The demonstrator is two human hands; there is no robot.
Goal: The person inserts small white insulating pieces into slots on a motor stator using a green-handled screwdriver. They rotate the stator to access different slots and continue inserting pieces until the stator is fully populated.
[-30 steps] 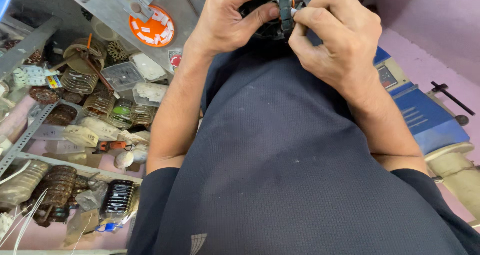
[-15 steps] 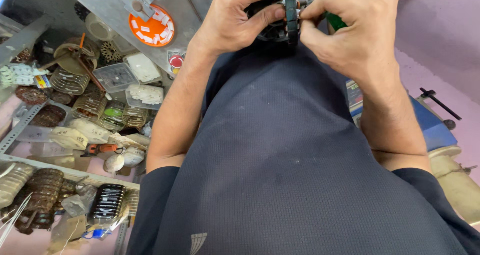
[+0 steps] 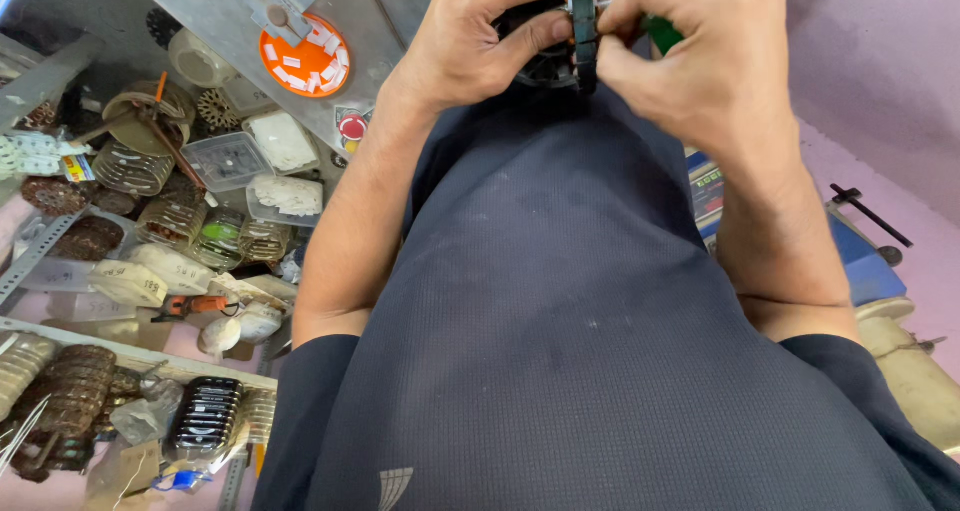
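Head camera is looking down my dark shirt [image 3: 590, 311] at both hands working just above its chest: my left hand [image 3: 480, 41] is cupping a round black part [image 3: 540, 66], thumb pressing its face, while my right hand [image 3: 700, 61] is pinching a narrow black strip [image 3: 583, 31] against it. I judge steady, even thumb pressure is keeping the strip square as I am seating it.
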